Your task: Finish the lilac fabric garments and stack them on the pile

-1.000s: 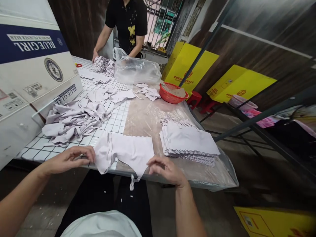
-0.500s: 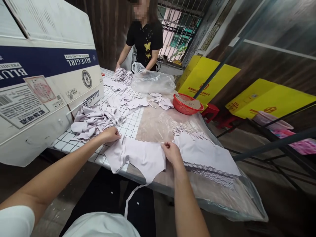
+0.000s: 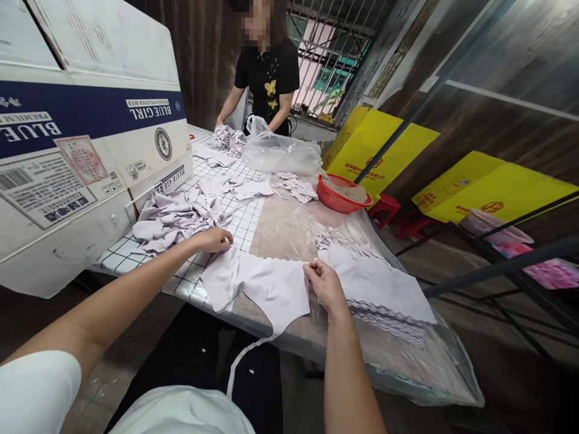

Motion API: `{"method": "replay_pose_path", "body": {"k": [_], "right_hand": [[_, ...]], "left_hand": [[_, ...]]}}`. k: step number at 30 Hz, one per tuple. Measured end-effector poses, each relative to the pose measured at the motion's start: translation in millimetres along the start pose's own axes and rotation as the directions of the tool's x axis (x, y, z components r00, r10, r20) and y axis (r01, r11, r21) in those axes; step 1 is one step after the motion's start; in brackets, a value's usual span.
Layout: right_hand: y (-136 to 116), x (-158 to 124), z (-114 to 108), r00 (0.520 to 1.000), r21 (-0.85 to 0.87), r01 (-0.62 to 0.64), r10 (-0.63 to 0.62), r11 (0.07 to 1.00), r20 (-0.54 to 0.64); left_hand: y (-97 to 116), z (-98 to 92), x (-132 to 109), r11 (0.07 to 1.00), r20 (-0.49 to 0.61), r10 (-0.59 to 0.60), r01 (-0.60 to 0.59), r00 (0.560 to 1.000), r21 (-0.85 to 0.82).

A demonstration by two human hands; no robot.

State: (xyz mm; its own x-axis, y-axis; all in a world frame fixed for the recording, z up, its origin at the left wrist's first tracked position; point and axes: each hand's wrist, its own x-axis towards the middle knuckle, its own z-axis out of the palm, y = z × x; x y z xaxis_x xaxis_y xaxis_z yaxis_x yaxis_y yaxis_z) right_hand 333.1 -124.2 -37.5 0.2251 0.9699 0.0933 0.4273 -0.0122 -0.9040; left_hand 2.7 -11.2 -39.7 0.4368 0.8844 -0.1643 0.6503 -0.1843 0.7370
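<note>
A pale lilac fabric piece (image 3: 275, 289) with a scalloped upper edge lies spread at the table's near edge, its thin strap hanging toward my lap. My left hand (image 3: 216, 240) pinches its upper left corner, where the cloth is folded over. At the upper right corner, my right hand (image 3: 323, 280) holds the edge between thumb and fingers. Just right of that hand lies a layered stack of similar fabric pieces (image 3: 384, 289) with wavy edges. A crumpled heap of the same cloth (image 3: 176, 220) sits beyond my left hand.
A large white-and-blue carton (image 3: 90, 132) stands at the left. On the plastic-covered table (image 3: 284, 232) are a red basket (image 3: 342, 202) and a clear plastic bag (image 3: 283, 154). Across it, a person in black (image 3: 266, 87) handles more cloth. Yellow boxes (image 3: 384, 144) stand to the right.
Both hands and the fabric piece have shifted slightly to the right in view. My left fingers look a little looser at the corner. The camera view has moved slightly.
</note>
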Motion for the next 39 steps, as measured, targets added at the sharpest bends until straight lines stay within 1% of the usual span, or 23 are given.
{"method": "replay_pose_path", "body": {"k": [3,6,9,11,13,15,17,19,22,25,27,30,32,35,37,39], "right_hand": [[-2.8,-2.8,-7.2,0.999,0.005,0.005,-0.004,1.000,-0.036],[-9.0,-5.3,-14.6,0.998,0.017,-0.011,0.012,1.000,-0.063],[-17.0,-6.1,-19.9,0.992,0.056,-0.031,0.038,0.998,-0.123],[-23.4,-6.1,-23.4,0.983,0.093,-0.015,0.032,0.996,-0.181],[-30.9,-6.6,-28.0,0.974,0.131,0.025,0.005,0.991,-0.225],[-39.7,-8.3,-33.9,0.965,0.166,0.074,-0.029,0.983,-0.260],[-49.6,-11.1,-40.0,0.955,0.194,0.122,-0.062,0.973,-0.290],[-59.6,-14.5,-45.1,0.945,0.208,0.170,-0.100,0.963,-0.311],[-73.1,-18.1,-50.2,0.933,0.200,0.237,-0.166,0.951,-0.318],[-82.7,-18.0,-54.1,0.923,0.176,0.264,-0.196,0.948,-0.331],[-87.0,-16.4,-56.8,0.917,0.162,0.266,-0.197,0.950,-0.347],[-91.4,-13.9,-60.6,0.915,0.178,0.252,-0.175,0.951,-0.364],[-93.6,-13.3,-63.2,0.916,0.205,0.244,-0.155,0.948,-0.371],[-96.0,-13.9,-68.3,0.910,0.214,0.256,-0.160,0.943,-0.382],[-97.3,-15.4,-73.1,0.906,0.188,0.263,-0.175,0.946,-0.386],[-98.8,-17.5,-78.3,0.909,0.151,0.256,-0.184,0.955,-0.375]], "left_hand": [[2.9,-10.1,1.2,0.999,0.079,0.046,-0.046,0.996,-0.002],[1.7,-20.1,-5.9,0.995,0.132,0.092,-0.086,0.987,-0.048],[0.5,-29.7,-15.8,0.975,0.222,0.153,-0.110,0.963,-0.194],[2.1,-37.0,-21.5,0.947,0.265,0.202,-0.119,0.943,-0.298],[6.6,-45.4,-26.2,0.924,0.260,0.246,-0.144,0.934,-0.355],[13.9,-54.0,-30.4,0.907,0.232,0.292,-0.192,0.928,-0.375],[23.5,-61.3,-34.7,0.906,0.220,0.331,-0.243,0.918,-0.347],[34.7,-65.6,-39.1,0.921,0.230,0.346,-0.282,0.909,-0.270],[51.5,-66.2,-45.1,0.949,0.258,0.314,-0.295,0.914,-0.112],[63.7,-63.9,-50.5,0.955,0.287,0.277,-0.297,0.917,0.028],[67.9,-63.9,-54.5,0.931,0.322,0.303,-0.351,0.897,0.101],[69.4,-67.3,-61.1,0.873,0.380,0.375,-0.460,0.846,0.162],[68.6,-70.9,-64.9,0.847,0.393,0.406,-0.502,0.825,0.178],[65.9,-77.3,-68.4,0.847,0.351,0.435,-0.509,0.829,0.153],[63.7,-82.7,-69.3,0.873,0.303,0.444,-0.484,0.843,0.069],[62.5,-88.7,-70.2,0.892,0.258,0.449,-0.445,0.856,-0.075]]}}
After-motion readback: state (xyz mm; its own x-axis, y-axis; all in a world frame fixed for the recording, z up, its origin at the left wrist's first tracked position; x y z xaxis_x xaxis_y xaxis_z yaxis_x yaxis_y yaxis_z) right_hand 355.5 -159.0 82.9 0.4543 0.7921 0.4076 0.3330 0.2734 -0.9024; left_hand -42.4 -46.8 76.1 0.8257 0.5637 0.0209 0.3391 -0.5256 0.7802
